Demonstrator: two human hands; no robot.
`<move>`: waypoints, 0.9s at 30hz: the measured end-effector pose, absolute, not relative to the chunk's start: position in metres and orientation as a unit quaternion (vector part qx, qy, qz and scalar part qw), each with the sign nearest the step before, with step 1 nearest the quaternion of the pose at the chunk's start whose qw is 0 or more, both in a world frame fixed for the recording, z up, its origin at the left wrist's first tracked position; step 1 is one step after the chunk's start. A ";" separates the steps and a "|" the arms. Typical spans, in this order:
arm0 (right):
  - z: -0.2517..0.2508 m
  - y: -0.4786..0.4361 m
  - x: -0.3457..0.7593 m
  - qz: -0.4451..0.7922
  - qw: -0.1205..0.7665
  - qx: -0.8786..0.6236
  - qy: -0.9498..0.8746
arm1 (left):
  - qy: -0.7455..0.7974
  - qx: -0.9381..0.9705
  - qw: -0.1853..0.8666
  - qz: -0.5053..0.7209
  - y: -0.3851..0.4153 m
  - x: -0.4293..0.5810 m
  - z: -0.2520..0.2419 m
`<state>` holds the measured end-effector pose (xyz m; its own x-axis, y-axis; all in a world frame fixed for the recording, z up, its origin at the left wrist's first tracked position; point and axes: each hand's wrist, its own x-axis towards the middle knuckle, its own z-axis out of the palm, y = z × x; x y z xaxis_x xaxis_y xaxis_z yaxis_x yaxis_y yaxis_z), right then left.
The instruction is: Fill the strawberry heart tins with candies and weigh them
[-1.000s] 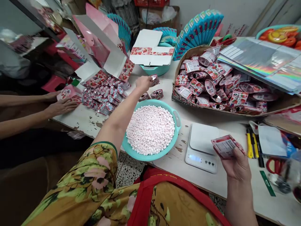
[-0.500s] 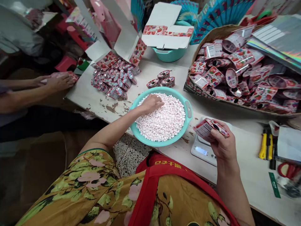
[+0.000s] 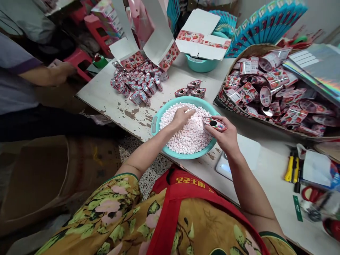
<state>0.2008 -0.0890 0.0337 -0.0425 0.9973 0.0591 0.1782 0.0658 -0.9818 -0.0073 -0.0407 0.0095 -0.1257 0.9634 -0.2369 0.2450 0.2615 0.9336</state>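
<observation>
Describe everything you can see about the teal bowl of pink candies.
The teal bowl is round, looks plastic, with a slotted handle at each side. It sits upright on the worn white table, heaped with small pink-white candies. The left hand rests in the candies; the right hand holds a strawberry-print pouch over its rim.

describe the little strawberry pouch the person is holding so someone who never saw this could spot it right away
Start at the round teal plastic basin of small pink-white candies at the near edge of the worn white table. Over its right rim, the right hand holds a small red strawberry-print pouch. Unlike the three pouches standing behind the basin, it is lifted off the table with its dark mouth open upward.
</observation>
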 end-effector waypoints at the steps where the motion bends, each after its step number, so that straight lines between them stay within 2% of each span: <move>1: 0.035 -0.089 0.198 0.439 0.450 -0.518 -0.580 | 0.615 0.411 0.517 0.431 -0.042 -0.007 0.016; 3: 0.037 -0.087 0.190 0.425 0.429 -0.515 -0.609 | 0.543 0.334 0.577 0.510 -0.046 -0.004 0.032; 8: 0.040 -0.081 0.167 0.398 0.379 -0.490 -0.677 | 0.458 0.260 0.602 0.600 -0.051 0.018 0.070; 14: 0.036 -0.073 0.152 0.379 0.356 -0.516 -0.681 | 0.394 0.219 0.602 0.660 -0.047 0.034 0.064; 27: 0.027 -0.065 0.154 0.407 0.401 -0.497 -0.653 | 0.473 0.295 0.546 0.625 -0.037 0.041 0.071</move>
<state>0.1542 -0.0651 0.0270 -0.1836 0.9758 0.1189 0.3222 0.1740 -0.9306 0.0407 -0.0372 0.0713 -0.2291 0.9623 -0.1469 -0.4039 0.0433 0.9138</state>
